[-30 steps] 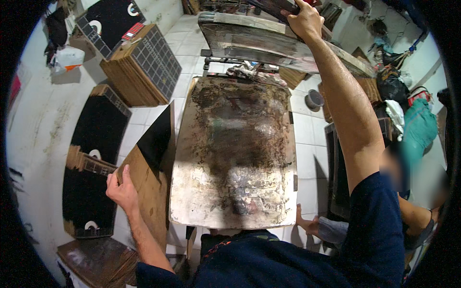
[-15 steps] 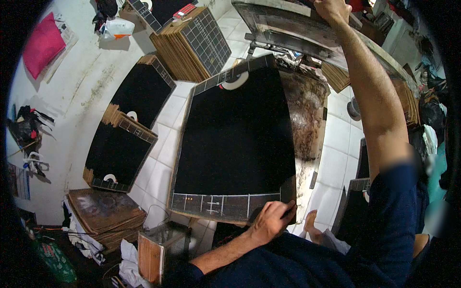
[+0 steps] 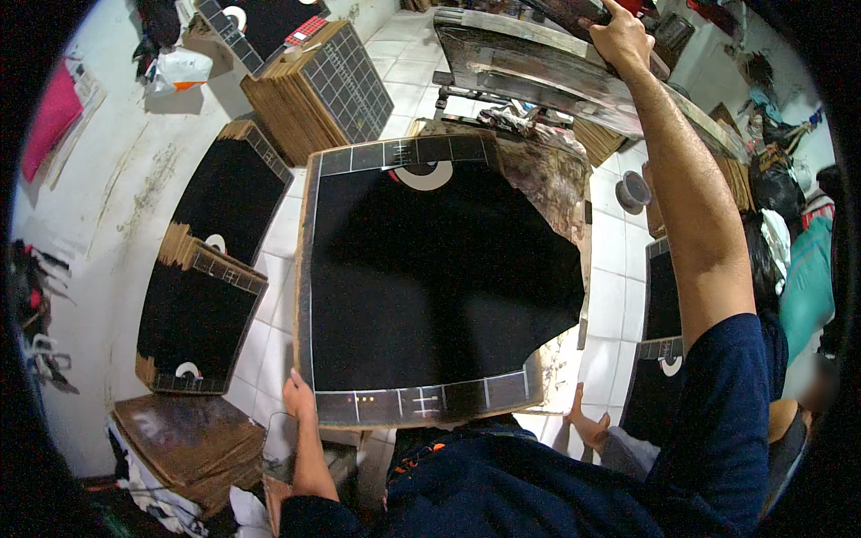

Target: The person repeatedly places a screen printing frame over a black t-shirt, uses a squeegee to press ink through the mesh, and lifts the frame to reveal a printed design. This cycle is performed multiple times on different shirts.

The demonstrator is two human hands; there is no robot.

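A board with a black sheet, grey gridded borders and a white half-ring near its far edge lies over a stained platen. The platen shows along the board's right side. At the board's lower-left edge, my left hand is closed on its rim, fingers partly hidden. My raised right hand grips the upper edge of a dark, smeared frame tilted up beyond the platen; its far part is cut off by the view. Crumpled rags sit below that frame.
Similar black boards lie stacked at the left and right. A board stack stands at the back left, a brown stack at the lower left. A round container, bags and another person's bare foot are at the right.
The black board came from upright at the left to flat over the platen. My left hand has since moved from its lower-right corner to its left edge. My right hand remains on the raised frame.
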